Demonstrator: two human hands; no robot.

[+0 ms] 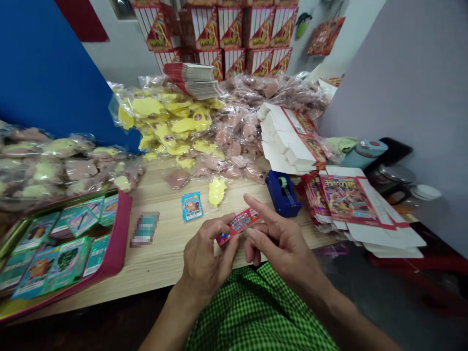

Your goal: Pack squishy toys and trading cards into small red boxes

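Observation:
A small red printed box (239, 225) with a shiny patch at one end is held over the table's front edge. My left hand (208, 251) is closed around its left end, thumb below and fingers on top. Close to the box's right end is my right hand (281, 239), its index finger stretched out and its thumb apart from it; the other fingers curl beneath. Whether the right thumb touches the box I cannot tell. Just beyond lie a small stack of blue cards (192, 206) and a bagged yellow plush piece (217, 191).
A blue tape dispenser (283, 194) stands right of the hands, beside flattened red cartons (347, 200). At left are a pink-rimmed tray (122, 234) of cards and a loose card (145, 229). Bagged plush pieces (175, 122) pile up behind, below stacked red boxes (230, 29).

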